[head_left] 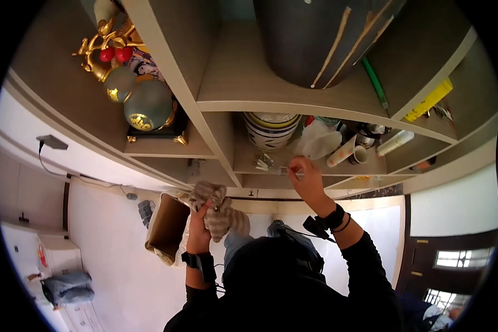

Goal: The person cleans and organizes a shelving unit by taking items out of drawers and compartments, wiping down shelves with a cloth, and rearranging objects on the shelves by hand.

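My left hand is closed on a striped grey-brown cloth, held below the shelf edge. Further right, my right hand reaches to the front edge of a lower shelf compartment, its fingers bent together beside a translucent plastic bag; whether they hold anything small is unclear. Several small white pieces lie on that shelf, left of my right hand. Behind them stands a striped ceramic pot. Paper cups lie right of the bag.
Above is a large dark vase with a green pen beside it. A gourd ornament stands in the left compartment. An open cardboard box is on the floor by my left hand. Part of another person shows at lower right.
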A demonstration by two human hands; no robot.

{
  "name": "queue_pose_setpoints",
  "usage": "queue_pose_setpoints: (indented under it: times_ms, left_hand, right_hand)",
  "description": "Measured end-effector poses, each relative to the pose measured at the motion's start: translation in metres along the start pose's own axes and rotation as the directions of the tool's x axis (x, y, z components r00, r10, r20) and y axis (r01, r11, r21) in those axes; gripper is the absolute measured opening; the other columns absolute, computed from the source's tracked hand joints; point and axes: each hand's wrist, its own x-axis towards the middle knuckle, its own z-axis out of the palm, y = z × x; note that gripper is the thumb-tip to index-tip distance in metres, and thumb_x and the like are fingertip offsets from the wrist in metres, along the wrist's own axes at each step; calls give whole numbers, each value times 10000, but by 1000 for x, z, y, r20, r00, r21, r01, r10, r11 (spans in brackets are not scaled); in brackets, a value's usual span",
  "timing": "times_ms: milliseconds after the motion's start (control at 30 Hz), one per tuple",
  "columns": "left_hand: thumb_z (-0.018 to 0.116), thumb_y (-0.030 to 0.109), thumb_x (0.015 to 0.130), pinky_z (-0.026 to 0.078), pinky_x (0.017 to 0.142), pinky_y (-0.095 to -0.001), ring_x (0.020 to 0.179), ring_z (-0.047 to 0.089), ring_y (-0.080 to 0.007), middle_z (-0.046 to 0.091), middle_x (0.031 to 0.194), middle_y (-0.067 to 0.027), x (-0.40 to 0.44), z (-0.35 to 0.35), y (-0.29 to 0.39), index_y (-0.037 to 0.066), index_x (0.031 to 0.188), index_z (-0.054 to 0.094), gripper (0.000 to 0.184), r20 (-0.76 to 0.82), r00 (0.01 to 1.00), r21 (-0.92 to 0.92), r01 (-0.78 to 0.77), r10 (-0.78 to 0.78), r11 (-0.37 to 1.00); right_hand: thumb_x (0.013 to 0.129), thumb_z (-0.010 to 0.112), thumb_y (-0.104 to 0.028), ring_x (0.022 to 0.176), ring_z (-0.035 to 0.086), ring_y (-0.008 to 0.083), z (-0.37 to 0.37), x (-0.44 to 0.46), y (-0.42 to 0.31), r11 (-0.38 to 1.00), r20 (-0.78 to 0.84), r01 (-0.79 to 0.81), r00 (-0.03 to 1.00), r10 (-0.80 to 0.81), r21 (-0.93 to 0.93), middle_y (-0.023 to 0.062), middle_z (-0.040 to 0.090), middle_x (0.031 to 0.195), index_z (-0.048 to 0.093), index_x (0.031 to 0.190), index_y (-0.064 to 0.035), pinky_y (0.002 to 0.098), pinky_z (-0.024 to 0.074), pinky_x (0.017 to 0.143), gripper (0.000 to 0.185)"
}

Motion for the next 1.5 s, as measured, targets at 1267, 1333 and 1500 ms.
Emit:
queue_pose_setpoints:
  times_ms: [1267,1333,1500]
  left_hand:
    - [537,49,747,448,737,-309,876,533,-201,531,981,-106,2,16,-17,-21,1048,453,320,231,944,511,-325,237,796]
    - [548,40,737,451,708,-284,842,541,-180,536,964,-95,1,35,-22,-18,1043,458,325,12,1000,51,-7,6,999]
    - [547,-4,712,447,656,-268,795,546,-178,542,932,-77,10,48,-43,-11,1067,437,372,93,984,396,-175,150,901]
  right_hand:
    - [634,654,-16,529,523,180,41,4,35,993,-193,117,974,-118,-13,92,510,682,521,757,-40,244,424,505,182]
    - [654,640,-29,533,527,187,42,0,42,989,-67,130,989,-134,-66,92,515,677,521,751,-39,257,428,488,155]
    - [644,614,-27,589,515,242,40,-2,47,990,-28,137,990,-136,36,94,520,672,491,765,-49,315,423,513,175]
